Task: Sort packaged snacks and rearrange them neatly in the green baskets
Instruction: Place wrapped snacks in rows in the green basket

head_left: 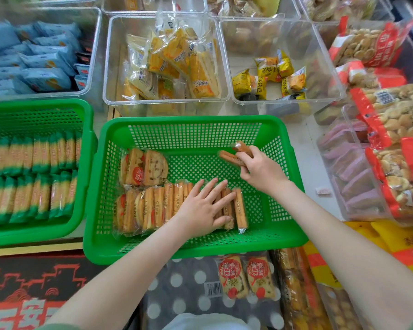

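A green basket (193,122) stands in the middle and holds a row of wrapped toast-slice packets (153,206) standing on edge along its near side, with two more packets (143,167) behind them at the left. My left hand (200,208) lies flat with straight fingers on the right end of that row. My right hand (260,170) grips two or three more wrapped packets (234,156) above the basket's right half. A second green basket (86,115) at the left is filled with green-edged cracker packs (31,177), blurred.
Clear bins behind hold blue packs (34,58), yellow cake packs (177,63) and small yellow packets (272,75). Red-trimmed cookie bags (396,129) pile up at the right. Two loose toast packets (246,277) lie on a dotted bag below the basket.
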The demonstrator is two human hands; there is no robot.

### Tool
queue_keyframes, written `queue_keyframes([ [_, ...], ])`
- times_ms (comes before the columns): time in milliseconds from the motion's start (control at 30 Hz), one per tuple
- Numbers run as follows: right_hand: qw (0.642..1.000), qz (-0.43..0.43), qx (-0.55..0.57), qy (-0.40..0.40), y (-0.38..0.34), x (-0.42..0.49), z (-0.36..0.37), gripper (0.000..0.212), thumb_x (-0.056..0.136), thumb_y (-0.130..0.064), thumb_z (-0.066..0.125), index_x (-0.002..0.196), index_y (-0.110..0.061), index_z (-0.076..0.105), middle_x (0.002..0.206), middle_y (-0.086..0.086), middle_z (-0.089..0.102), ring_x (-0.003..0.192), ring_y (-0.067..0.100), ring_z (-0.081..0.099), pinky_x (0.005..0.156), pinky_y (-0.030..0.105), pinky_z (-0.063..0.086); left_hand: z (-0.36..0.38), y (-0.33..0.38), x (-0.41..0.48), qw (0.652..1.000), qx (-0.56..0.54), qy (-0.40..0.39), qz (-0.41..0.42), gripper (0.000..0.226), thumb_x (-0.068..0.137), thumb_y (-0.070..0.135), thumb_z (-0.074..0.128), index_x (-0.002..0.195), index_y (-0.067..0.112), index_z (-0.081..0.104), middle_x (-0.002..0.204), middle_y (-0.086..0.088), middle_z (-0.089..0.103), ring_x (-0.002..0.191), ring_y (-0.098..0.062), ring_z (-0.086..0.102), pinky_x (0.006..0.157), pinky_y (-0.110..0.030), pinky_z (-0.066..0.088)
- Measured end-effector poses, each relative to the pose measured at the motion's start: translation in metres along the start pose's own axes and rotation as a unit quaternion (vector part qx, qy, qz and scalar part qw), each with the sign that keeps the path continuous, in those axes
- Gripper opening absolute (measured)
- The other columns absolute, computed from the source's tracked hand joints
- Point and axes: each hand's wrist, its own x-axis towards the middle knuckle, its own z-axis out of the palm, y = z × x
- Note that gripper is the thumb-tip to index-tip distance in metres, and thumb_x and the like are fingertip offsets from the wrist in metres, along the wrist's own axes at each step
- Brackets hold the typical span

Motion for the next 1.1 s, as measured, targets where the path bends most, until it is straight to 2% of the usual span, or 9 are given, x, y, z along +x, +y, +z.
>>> queue_keyframes([
  [233, 0.986, 0.150, 0.068, -0.039, -0.022, -0.078, -0.006, 0.048, 0.094, -0.019, 0.049, 0.141, -0.022, 0.040, 0.124, 0.014, 0.043, 0.094, 0.030, 0.054, 0.074, 0.037, 0.047, 0.000, 0.000, 0.001, 1.000, -0.002, -0.007, 0.000, 0.066, 0.096, 0.064, 0.009, 0.152, 0.035, -0.013, 0.161, -0.002, -0.017, 0.147, -0.023, -0.018, 0.118, -0.048, -0.010],
  [333, 0.967, 0.176, 0.131, -0.130, -0.029, -0.100, -0.003, 0.074, 0.096, -0.019, 0.048, 0.152, -0.040, 0.005, 0.134, 0.011, 0.039, 0.087, 0.022, 0.053, 0.077, 0.035, 0.048, -0.005, 0.003, 0.003, 0.998, -0.062, -0.004, -0.015, 0.073, 0.096, 0.063, 0.024, 0.152, 0.033, -0.013, 0.162, 0.000, -0.011, 0.148, -0.021, -0.015, 0.118, -0.048, -0.011],
  [433, 0.946, 0.149, 0.205, -0.202, -0.028, -0.103, -0.005, 0.093, 0.097, -0.025, 0.050, 0.143, -0.046, -0.027, 0.159, 0.001, 0.017, 0.119, 0.028, 0.054, 0.094, 0.037, 0.046, -0.012, 0.012, 0.015, 0.984, -0.165, 0.015, -0.058, 0.083, 0.093, 0.065, 0.036, 0.153, 0.032, -0.011, 0.163, 0.002, -0.006, 0.148, -0.018, -0.013, 0.117, -0.051, -0.013],
  [567, 0.921, 0.161, 0.295, -0.197, -0.019, -0.088, -0.002, 0.080, 0.102, -0.023, 0.043, 0.148, -0.042, -0.020, 0.162, -0.003, -0.005, 0.148, 0.020, 0.011, 0.119, 0.038, 0.017, -0.019, 0.027, 0.035, 0.987, -0.142, 0.026, -0.075, 0.083, 0.091, 0.068, 0.037, 0.154, 0.030, -0.001, 0.162, 0.002, 0.010, 0.149, -0.021, -0.006, 0.115, -0.057, -0.013],
  [733, 0.913, 0.184, 0.288, -0.222, -0.018, -0.079, -0.002, 0.079, 0.102, -0.017, 0.044, 0.151, -0.038, -0.015, 0.162, 0.001, -0.001, 0.147, 0.022, 0.017, 0.116, 0.038, 0.021, -0.019, 0.034, 0.041, 0.993, -0.099, 0.024, -0.061, 0.078, 0.089, 0.067, 0.041, 0.153, 0.029, 0.014, 0.158, 0.004, 0.023, 0.149, -0.023, 0.005, 0.114, -0.061, -0.010],
  [800, 0.917, 0.182, 0.265, -0.238, -0.019, -0.078, -0.009, 0.081, 0.100, -0.016, 0.048, 0.153, -0.032, -0.012, 0.157, 0.011, 0.024, 0.131, 0.026, 0.044, 0.100, 0.033, 0.041, -0.022, 0.031, 0.039, 0.994, -0.104, 0.002, -0.046, 0.073, 0.091, 0.065, 0.041, 0.152, 0.032, 0.017, 0.156, 0.004, 0.027, 0.148, -0.024, 0.009, 0.114, -0.060, -0.007],
  [833, 0.916, 0.181, 0.253, -0.253, -0.019, -0.078, -0.013, 0.081, 0.100, -0.017, 0.049, 0.153, -0.031, -0.010, 0.143, 0.017, 0.045, 0.108, 0.025, 0.059, 0.080, 0.029, 0.046, -0.025, 0.027, 0.037, 0.993, -0.113, -0.008, -0.038, 0.070, 0.092, 0.062, 0.042, 0.151, 0.033, 0.018, 0.154, 0.003, 0.029, 0.147, -0.024, 0.011, 0.115, -0.059, -0.006],
  [900, 0.913, 0.181, 0.233, -0.282, -0.021, -0.084, -0.021, 0.079, 0.100, -0.018, 0.048, 0.152, -0.035, -0.009, 0.095, 0.007, 0.059, 0.064, 0.013, 0.053, 0.053, 0.022, 0.037, -0.027, 0.020, 0.032, 0.993, -0.111, -0.017, -0.027, 0.066, 0.094, 0.059, 0.040, 0.151, 0.035, 0.018, 0.154, 0.003, 0.029, 0.146, -0.024, 0.012, 0.115, -0.057, -0.004],
  [1100, 0.920, 0.192, 0.230, -0.253, -0.032, -0.094, -0.018, 0.088, 0.101, -0.018, 0.047, 0.148, -0.032, -0.026, 0.091, -0.001, 0.051, 0.052, 0.009, 0.046, 0.050, 0.022, 0.039, -0.016, 0.032, 0.019, 0.998, 0.025, -0.006, -0.065, 0.068, 0.098, 0.061, 0.013, 0.151, 0.030, -0.017, 0.161, -0.004, -0.016, 0.147, -0.027, -0.019, 0.113, -0.056, -0.016],
])
